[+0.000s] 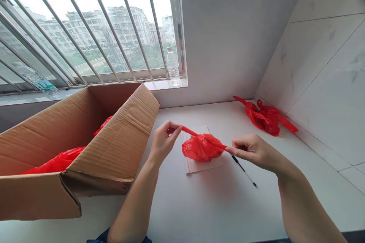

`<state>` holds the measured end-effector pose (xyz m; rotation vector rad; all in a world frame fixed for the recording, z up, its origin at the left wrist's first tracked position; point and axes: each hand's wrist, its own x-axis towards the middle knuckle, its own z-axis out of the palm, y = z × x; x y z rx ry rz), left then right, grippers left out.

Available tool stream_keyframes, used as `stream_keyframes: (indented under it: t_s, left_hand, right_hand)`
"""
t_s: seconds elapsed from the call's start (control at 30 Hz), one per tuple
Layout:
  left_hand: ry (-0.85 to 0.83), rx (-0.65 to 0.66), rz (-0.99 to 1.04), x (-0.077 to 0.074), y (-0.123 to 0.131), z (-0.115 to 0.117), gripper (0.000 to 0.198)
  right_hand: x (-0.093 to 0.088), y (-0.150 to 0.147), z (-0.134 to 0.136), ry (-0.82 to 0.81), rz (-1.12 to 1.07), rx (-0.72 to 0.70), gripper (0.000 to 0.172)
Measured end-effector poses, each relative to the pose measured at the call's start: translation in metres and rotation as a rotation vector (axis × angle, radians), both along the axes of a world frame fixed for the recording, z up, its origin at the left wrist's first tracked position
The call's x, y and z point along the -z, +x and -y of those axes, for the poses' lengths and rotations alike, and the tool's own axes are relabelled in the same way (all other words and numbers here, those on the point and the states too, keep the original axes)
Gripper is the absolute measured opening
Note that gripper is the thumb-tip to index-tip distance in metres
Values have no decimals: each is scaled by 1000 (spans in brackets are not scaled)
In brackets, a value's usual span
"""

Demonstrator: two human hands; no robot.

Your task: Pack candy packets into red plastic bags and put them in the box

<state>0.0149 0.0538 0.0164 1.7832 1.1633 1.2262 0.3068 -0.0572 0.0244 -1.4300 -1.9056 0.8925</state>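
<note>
- My left hand (164, 138): thumb and finger pinched on one twisted end of the red bag (202, 148). My right hand (252, 148): same pinch on the opposite end.
- Bag sits between my hands, over the notebook (203, 167) on the table (182, 209). Can't tell if it touches the paper or hangs just above.
- Main risk, I'd say: thin plastic. Pull too hard and an end could stretch or tear.
- Slip risk: fingertip grip only, narrow strips. One end gets loose, bag likely tips and drops on the notebook.
- Contents hidden, so weight unknown; a heavy lump would load the strips more.
- Pen (243, 171) lies just below my right fingers. A low sweep could knock it rolling.
- Cardboard box (122, 129) stands near my left forearm; a wide elbow could bump its flap.
- Other bag (266, 117) by the wall: well apart, low concern.
</note>
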Motion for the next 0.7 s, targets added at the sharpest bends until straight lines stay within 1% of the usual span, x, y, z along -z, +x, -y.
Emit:
stream_keyframes:
  t_s: [0.07, 0.1, 0.17, 0.2, 0.23, 0.27, 0.3, 0.33, 0.37, 0.43, 0.47, 0.53, 0.57, 0.6, 0.63, 0.67, 0.7]
  left_hand:
    - [9, -64, -65, 9, -8, 1, 26]
    - [-5, -75, -73, 14, -10, 3, 28]
    - [-69, -38, -29, 27, -14, 9, 32]
    - [-109, -1, 4, 34, -17, 13, 38]
    - [-144, 39, 20, 40, -20, 18, 48]
    - [-167, 76, 0, 46, -23, 24, 56]
    - [-174, 112, -65, 51, -25, 30, 63]
    - [-161, 152, -173, 56, -27, 37, 69]
    - [-123, 199, -303, 59, -28, 44, 76]
    - [16, 326, -556, 63, -24, 57, 94]
    - [105, 393, -655, 64, -19, 63, 103]
    - [289, 492, -775, 66, -5, 70, 111]
    - [363, 522, -798, 67, 3, 71, 109]
    - [419, 541, -798, 68, 10, 70, 102]
    - [455, 540, -777, 68, 16, 66, 89]
    - [469, 514, -738, 69, 20, 61, 71]
    - [457, 457, -686, 68, 23, 54, 50]
  right_hand:
    - [11, 10, 5, -136, -40, 8, 50]
    - [16, 15, 5, -189, -65, -2, 50]
    - [26, 24, 4, -254, -129, -35, 49]
    - [30, 27, 3, -257, -141, -25, 47]
    - [35, 30, 2, -240, -125, 15, 44]
    - [39, 32, 2, -205, -78, 71, 40]
    - [45, 31, 2, -161, -5, 124, 37]
    - [51, 29, 2, -116, 83, 153, 42]
    - [57, 24, 4, -78, 171, 145, 56]
    - [71, 8, 7, -19, 309, 28, 87]
    - [77, -3, 8, 9, 358, -38, 96]
    - [87, -23, 8, 78, 408, -132, 105]
    - [90, -32, 7, 107, 409, -160, 105]
    - [92, -38, 3, 128, 397, -189, 101]
    - [92, -42, -2, 138, 371, -211, 93]
    - [91, -44, -8, 141, 333, -218, 82]
    - [89, -43, -14, 139, 287, -200, 70]
